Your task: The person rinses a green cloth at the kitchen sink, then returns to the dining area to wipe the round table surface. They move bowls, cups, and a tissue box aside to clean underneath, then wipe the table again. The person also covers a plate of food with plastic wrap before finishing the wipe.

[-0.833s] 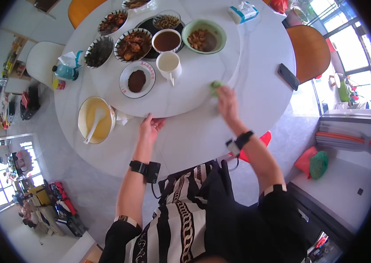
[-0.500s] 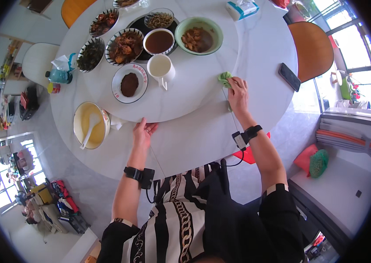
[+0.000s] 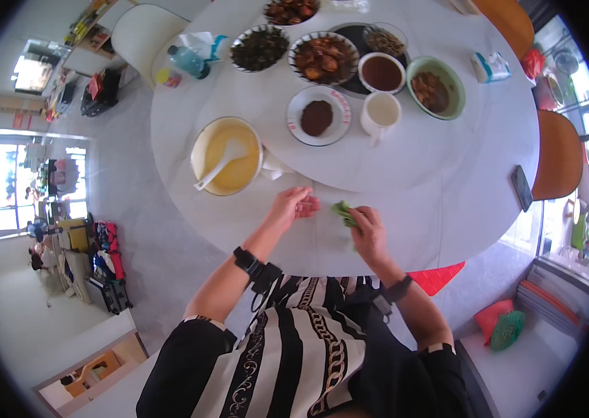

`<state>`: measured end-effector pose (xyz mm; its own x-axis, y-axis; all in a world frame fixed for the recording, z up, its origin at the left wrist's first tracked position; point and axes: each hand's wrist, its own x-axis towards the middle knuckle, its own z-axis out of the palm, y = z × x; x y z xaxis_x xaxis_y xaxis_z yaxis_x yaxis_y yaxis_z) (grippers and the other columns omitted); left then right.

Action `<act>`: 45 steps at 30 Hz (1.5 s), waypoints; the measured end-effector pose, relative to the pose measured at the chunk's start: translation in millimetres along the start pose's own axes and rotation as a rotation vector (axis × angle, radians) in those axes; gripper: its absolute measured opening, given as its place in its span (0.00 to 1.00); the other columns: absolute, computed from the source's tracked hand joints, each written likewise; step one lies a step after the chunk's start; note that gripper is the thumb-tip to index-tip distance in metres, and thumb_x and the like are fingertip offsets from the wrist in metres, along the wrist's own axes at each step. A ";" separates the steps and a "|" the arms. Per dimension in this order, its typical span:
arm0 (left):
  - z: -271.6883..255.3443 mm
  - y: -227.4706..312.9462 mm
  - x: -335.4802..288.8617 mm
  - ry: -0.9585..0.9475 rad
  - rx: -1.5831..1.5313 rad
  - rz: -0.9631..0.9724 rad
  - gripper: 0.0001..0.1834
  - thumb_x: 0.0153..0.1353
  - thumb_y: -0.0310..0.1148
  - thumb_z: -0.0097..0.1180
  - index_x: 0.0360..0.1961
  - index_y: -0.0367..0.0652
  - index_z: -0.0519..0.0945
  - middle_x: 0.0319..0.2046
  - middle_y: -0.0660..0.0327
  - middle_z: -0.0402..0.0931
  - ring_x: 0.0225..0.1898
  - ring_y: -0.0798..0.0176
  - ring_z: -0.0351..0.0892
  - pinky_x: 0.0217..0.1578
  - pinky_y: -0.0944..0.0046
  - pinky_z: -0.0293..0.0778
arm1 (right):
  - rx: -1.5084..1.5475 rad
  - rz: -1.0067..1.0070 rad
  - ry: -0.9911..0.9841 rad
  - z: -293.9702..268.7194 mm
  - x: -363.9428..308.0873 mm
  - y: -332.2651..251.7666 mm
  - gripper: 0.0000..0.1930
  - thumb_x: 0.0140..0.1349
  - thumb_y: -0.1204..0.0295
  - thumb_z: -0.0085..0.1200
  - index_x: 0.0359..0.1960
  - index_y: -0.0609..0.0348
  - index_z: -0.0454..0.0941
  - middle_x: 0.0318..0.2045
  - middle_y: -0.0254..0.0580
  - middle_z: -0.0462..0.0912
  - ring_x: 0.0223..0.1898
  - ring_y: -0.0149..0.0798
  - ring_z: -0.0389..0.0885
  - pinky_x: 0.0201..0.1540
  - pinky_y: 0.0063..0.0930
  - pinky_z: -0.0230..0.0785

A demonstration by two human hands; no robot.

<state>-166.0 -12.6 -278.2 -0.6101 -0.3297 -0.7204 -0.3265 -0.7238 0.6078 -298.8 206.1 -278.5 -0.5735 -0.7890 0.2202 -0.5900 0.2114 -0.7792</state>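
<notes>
one crumpled green cloth shows in the head view, pinched in my right hand and poking past the fingers towards eleven o'clock, over the near part of the white table; whether it touches the surface, i cannot tell. my left hand, at nine o'clock from the cloth, is loosely curled and grasps nothing that i can see. to work the cloth well, i judge it best to fold it into a flat pad and press evenly, keeping clear of the bowl and its ladle at ten o'clock from my left hand.
</notes>
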 end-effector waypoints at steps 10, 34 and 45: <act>-152.9 35.2 -62.5 0.273 -0.508 0.104 0.27 0.68 0.44 0.52 0.58 0.33 0.68 0.48 0.45 0.78 0.48 0.49 0.83 0.47 0.55 0.81 | -0.276 0.011 -0.151 7.4 3.8 -31.3 0.17 0.56 0.74 0.58 0.49 0.59 0.79 0.43 0.45 0.78 0.45 0.51 0.76 0.47 0.42 0.70; -180.2 99.1 -76.8 0.208 -0.116 0.138 0.31 0.54 0.19 0.42 0.63 0.36 0.62 0.52 0.45 0.75 0.45 0.47 0.83 0.38 0.51 0.86 | 0.719 0.881 0.427 59.7 148.2 28.5 0.08 0.63 0.71 0.55 0.37 0.64 0.78 0.26 0.39 0.83 0.21 0.33 0.84 0.19 0.21 0.69; -145.7 118.6 -76.9 0.169 -0.097 0.190 0.26 0.55 0.21 0.46 0.58 0.32 0.68 0.46 0.48 0.79 0.39 0.50 0.85 0.35 0.55 0.87 | 0.652 0.867 0.451 -11.7 123.1 75.4 0.09 0.64 0.69 0.56 0.39 0.63 0.79 0.24 0.35 0.81 0.19 0.29 0.82 0.18 0.18 0.67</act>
<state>-52.6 -161.4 -199.3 -0.5220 -0.5561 -0.6467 -0.1416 -0.6912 0.7086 -420.5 131.6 -303.3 -0.8671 -0.2229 -0.4454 0.4239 0.1391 -0.8950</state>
